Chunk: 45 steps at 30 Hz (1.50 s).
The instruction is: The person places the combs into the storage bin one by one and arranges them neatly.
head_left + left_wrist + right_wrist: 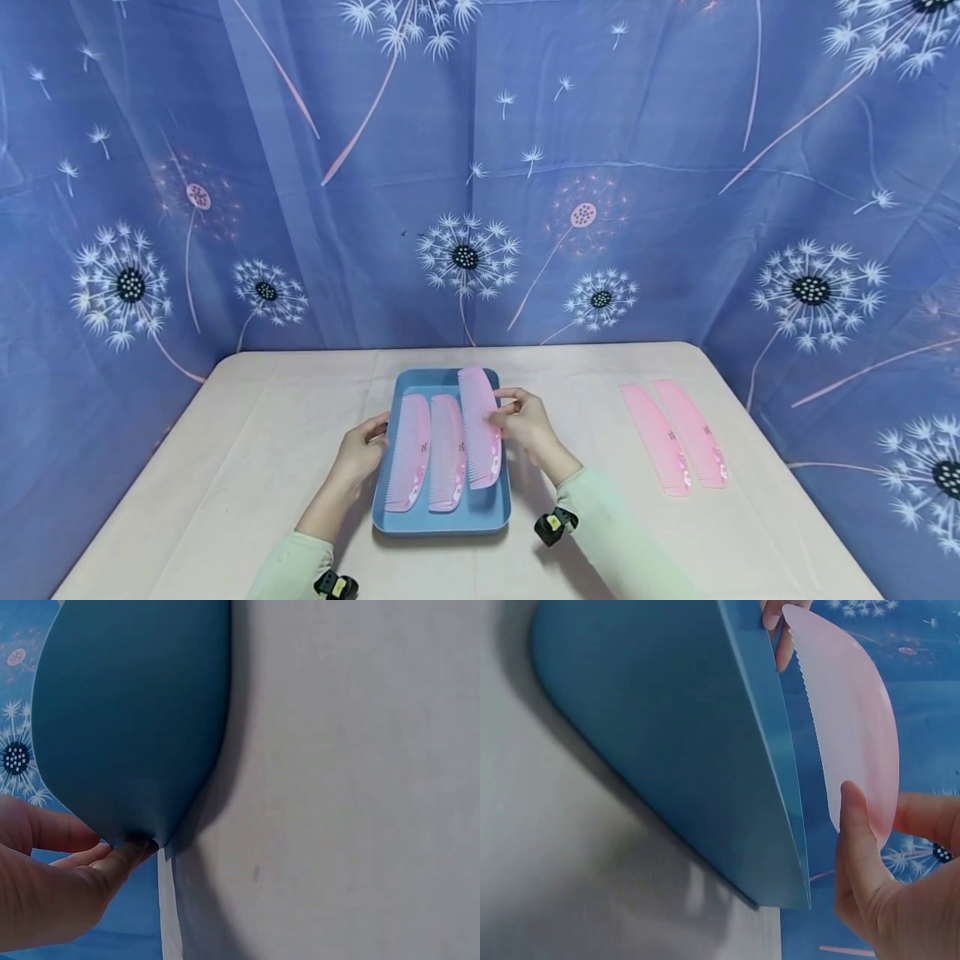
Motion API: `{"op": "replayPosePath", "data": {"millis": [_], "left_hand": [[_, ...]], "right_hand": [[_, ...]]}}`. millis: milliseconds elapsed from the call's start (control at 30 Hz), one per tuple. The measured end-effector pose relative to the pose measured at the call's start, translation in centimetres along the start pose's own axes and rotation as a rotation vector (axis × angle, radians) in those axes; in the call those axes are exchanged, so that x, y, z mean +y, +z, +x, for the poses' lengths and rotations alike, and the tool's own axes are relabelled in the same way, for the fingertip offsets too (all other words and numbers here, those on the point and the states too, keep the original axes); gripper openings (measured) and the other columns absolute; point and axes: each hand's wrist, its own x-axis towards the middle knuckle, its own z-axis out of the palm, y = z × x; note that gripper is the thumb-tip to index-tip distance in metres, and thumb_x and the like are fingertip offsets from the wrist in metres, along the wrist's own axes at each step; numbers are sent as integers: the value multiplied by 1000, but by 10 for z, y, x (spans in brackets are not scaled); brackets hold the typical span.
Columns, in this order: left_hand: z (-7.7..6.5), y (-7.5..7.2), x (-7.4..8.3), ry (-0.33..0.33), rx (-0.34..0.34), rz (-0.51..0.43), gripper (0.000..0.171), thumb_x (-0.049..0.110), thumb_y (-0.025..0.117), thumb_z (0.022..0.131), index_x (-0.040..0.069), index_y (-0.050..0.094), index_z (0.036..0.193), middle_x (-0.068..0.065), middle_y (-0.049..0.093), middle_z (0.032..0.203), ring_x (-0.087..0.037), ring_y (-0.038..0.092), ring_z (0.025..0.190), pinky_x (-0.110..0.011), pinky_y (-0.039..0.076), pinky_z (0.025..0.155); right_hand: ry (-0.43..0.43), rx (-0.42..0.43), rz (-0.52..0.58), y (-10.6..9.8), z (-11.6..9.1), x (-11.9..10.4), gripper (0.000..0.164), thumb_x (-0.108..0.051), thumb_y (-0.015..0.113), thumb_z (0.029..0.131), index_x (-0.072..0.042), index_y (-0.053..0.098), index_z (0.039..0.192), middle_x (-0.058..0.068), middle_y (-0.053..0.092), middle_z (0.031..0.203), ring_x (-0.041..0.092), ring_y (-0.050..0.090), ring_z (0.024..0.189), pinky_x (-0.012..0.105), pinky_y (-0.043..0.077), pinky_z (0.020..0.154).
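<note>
A blue tray (480, 522) stands on the table, with two pink combs (408, 454) (447, 454) lying side by side in it, teeth toward the left. My left hand (358, 457) grips the tray at its left rim; the left wrist view shows the fingers (116, 862) at the edge of the tray wall. Between thumb and fingers, my right hand (528, 425) pinches a third pink comb (477, 429) by its right, solid side. In the right wrist view this held comb (862, 727) is raised above the tray's rim (769, 750).
Two more pink combs (656, 442) (693, 433) lie slanted on the right part of the pale table (285, 442). A blue dandelion-print cloth (375, 225) hangs behind the table and along both sides.
</note>
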Motion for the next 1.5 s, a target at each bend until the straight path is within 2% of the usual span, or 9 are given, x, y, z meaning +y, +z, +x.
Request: {"op": "replayPosePath", "data": {"millis": [300, 500, 733, 1033, 1500], "left_hand": [[-1, 0, 0, 11, 4, 3, 51, -6, 43, 89, -4, 42, 141, -29, 48, 134, -44, 45, 125, -51, 40, 105], [-1, 0, 0, 11, 3, 4, 51, -5, 43, 90, -4, 42, 141, -29, 48, 134, -44, 46, 125, -51, 40, 105], [-2, 0, -1, 13, -1, -1, 50, -5, 43, 90, -4, 42, 141, -29, 49, 134, -44, 46, 125, -51, 40, 105], [-1, -1, 1, -7, -7, 4, 51, -4, 43, 91, -1, 41, 142, -28, 47, 136, -44, 44, 127, -51, 40, 105], [0, 0, -2, 4, -3, -4, 51, -5, 44, 91, -3, 41, 142, -28, 48, 135, -42, 46, 125, -49, 41, 105]], "right_hand": [[2, 5, -35, 8, -3, 2, 42, 8, 67, 79, 12, 55, 119, 11, 56, 79, 12, 57, 63, 30, 59, 62], [3, -4, -14, 12, -7, -3, 42, 9, 66, 80, 15, 53, 119, 13, 57, 78, 12, 57, 62, 31, 60, 62], [17, 1, -42, 15, -4, 5, 42, 9, 66, 80, 13, 53, 120, 8, 56, 75, 11, 56, 60, 29, 59, 60], [10, -8, -58, 17, -3, 7, 43, 10, 66, 79, 13, 52, 120, 9, 58, 74, 10, 57, 59, 30, 59, 61], [-49, -1, -249, 19, -3, 11, 45, 10, 66, 78, 11, 54, 122, 11, 61, 75, 9, 55, 57, 28, 56, 56]]}}
